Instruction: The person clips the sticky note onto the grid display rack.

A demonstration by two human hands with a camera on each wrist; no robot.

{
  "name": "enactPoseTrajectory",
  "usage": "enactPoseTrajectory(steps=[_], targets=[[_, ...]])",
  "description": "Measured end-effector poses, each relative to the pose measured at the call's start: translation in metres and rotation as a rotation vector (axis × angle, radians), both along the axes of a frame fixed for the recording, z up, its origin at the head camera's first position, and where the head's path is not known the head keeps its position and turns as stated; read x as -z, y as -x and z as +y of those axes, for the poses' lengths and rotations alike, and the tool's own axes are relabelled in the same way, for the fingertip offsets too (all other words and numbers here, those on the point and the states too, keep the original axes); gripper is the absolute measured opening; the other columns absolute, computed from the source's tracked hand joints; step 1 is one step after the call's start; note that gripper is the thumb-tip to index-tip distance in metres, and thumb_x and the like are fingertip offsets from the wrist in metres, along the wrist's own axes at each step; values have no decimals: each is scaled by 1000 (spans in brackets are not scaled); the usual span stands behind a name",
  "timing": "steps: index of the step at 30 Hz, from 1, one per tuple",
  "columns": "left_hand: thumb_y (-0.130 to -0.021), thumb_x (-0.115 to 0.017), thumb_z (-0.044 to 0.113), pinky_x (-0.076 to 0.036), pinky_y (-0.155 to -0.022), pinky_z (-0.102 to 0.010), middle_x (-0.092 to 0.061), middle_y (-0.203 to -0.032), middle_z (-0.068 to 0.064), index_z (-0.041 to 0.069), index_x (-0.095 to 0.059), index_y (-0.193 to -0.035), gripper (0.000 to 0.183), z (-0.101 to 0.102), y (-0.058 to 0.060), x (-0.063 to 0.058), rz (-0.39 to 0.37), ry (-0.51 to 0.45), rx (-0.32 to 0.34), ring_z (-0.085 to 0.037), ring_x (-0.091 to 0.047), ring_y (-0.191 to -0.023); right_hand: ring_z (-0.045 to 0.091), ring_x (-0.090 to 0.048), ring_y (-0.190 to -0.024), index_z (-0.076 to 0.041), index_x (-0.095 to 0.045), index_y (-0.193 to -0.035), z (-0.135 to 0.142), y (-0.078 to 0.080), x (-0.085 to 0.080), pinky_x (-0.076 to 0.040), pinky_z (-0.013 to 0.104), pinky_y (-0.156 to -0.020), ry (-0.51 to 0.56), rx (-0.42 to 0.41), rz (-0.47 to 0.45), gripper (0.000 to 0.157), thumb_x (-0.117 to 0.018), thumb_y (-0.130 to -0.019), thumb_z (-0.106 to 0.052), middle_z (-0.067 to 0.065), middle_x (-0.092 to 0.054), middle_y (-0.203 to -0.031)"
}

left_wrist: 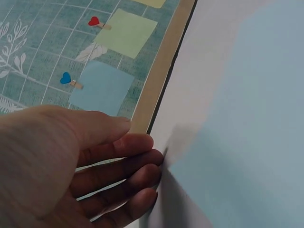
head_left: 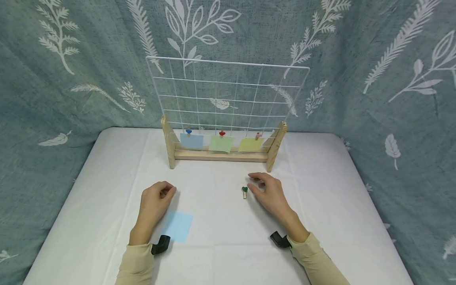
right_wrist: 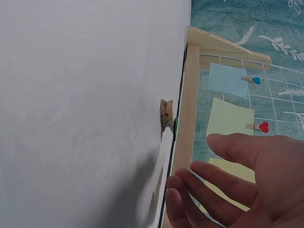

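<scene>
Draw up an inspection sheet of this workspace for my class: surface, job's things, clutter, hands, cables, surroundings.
Surface: white tabletop, faintly creased.
Job's things: loose blue sheet and green heart peg lie on it; rack carries blue note, green note and yellow note, with blue peg, red peg and pink peg respectively.
Clutter: nothing seen.
Hands: left hand loosely curled, holding nothing; right hand open beside the green heart peg, not gripping it. Black devices at both wrists.
Cables: nothing seen.
Surroundings: leaf-printed blue-green fabric behind and at both sides.
</scene>
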State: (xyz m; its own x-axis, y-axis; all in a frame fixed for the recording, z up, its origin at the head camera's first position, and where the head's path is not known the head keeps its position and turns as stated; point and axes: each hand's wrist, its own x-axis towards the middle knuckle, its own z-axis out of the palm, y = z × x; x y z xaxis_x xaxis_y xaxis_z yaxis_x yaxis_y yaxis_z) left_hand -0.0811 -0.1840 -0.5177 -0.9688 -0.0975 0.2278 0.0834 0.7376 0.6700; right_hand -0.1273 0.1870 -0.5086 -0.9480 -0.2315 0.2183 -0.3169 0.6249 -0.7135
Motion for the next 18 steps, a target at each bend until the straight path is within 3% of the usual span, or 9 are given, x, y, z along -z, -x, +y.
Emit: enactPoseTrajectory(steps=[11,18], targets=[[-93,-79,9,-49,-66,-25,-69,-81,-3,6,-77,-88,6,-11,-31,1,1,36,-7,-13,-58,-71,33,-73,-107,-1,-73,-125,-4,-2,1,-61,48,-90,-14,-5,-21,32,-79,-95,-10,17,-75,-119],[-87,-88,18,-49,-72,-31,-66,-90,-2,10,-78,-94,15,-12,-51,-2,-82,70,32,-17,-58,-80,33,-73,-108,-1,-73,-125,-6,-3,1,-61,46,-91,-24,-22,-37,33,-80,-94,-11,16,-76,-119]])
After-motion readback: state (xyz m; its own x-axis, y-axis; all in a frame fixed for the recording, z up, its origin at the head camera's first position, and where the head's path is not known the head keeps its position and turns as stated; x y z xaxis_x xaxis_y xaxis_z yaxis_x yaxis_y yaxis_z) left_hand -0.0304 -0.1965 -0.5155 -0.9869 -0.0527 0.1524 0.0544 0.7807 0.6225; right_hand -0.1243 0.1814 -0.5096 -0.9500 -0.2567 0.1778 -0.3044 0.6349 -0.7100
